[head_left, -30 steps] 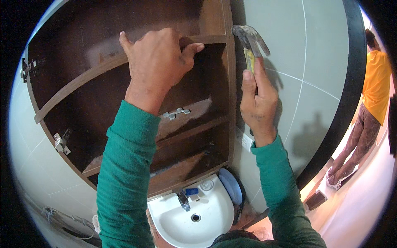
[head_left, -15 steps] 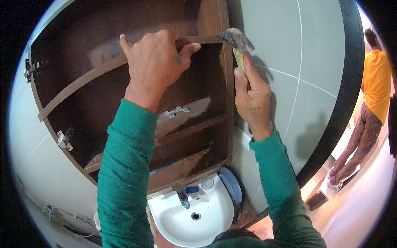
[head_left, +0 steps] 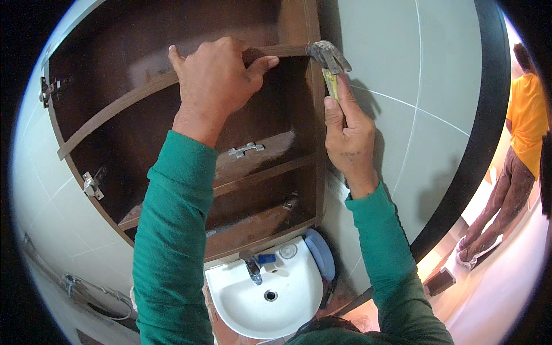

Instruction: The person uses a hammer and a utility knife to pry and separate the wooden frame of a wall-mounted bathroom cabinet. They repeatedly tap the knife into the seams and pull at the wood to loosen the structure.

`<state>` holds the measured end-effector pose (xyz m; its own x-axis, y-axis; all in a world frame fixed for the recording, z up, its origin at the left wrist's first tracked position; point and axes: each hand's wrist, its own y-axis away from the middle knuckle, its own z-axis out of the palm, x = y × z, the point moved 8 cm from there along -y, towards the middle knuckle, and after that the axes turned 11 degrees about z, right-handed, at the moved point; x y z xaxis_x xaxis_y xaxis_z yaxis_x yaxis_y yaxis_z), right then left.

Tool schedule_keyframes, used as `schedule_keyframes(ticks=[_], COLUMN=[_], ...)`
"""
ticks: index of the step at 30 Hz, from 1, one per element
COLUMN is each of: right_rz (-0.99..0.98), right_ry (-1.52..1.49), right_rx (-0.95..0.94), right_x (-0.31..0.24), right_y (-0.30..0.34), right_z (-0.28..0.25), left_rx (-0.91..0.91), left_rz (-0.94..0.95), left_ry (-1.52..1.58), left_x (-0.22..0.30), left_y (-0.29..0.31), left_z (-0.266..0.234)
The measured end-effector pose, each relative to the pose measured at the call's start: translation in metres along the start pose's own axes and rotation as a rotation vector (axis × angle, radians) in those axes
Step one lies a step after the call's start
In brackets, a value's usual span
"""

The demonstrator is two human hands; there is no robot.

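A thin brown wooden strip [head_left: 123, 106] runs along a shelf front in the dark brown wall cabinet [head_left: 230, 253], its left end overhanging the cabinet's side. My left hand [head_left: 213, 80] is closed over the strip right of its middle, the thumb below and the little finger sticking out; the other fingertips are hidden. In my right hand [head_left: 352, 141] is a claw hammer [head_left: 329, 56] with a yellow handle, gripped close under its worn metal head. The head is against the strip's right end, at the cabinet's right side panel; exact contact is hard to tell.
Metal hinges [head_left: 92, 186] sit on the cabinet's left edge, and a metal hinge plate [head_left: 246, 150] lies on a lower shelf. Below stands a white washbasin [head_left: 230, 293] with a tap [head_left: 251, 268]. A person in an orange shirt [head_left: 526, 109] stands beyond the dark door frame [head_left: 489, 132].
The hammer head has shifted slightly left and down, onto the strip's right end. My left hand keeps its hold on the strip. The whole view has shifted a little.
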<state>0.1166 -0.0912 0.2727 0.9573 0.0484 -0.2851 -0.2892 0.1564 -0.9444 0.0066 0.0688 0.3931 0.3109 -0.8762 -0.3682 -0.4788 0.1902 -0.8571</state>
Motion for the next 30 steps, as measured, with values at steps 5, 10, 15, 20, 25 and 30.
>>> schedule_keyframes(ticks=[5, 10, 15, 20, 25, 30], right_rz=[0.032, -0.001, -0.035, -0.013, -0.017, 0.009], right_ry=[0.052, 0.028, 0.024, 0.037, 0.032, 0.054], right_rx=[-0.018, -0.031, -0.028, -0.026, -0.027, -0.031], right_x=[-0.001, -0.002, 0.003, -0.001, 0.0, 0.002], right_y=[0.006, 0.003, 0.004, 0.004, 0.008, 0.009], right_z=[-0.007, -0.005, -0.001, -0.005, -0.004, -0.007], left_rx=[0.04, 0.005, -0.002, 0.007, -0.005, -0.026], left_rz=[0.012, -0.011, -0.017, -0.024, -0.007, -0.031], left_ry=[-0.009, -0.026, 0.021, 0.032, 0.012, 0.009], left_x=[0.001, 0.0, 0.002, 0.0, -0.003, -0.002], left_y=[0.003, 0.001, 0.001, 0.001, 0.002, 0.001], left_z=[0.0, -0.001, -0.003, -0.001, 0.001, 0.006])
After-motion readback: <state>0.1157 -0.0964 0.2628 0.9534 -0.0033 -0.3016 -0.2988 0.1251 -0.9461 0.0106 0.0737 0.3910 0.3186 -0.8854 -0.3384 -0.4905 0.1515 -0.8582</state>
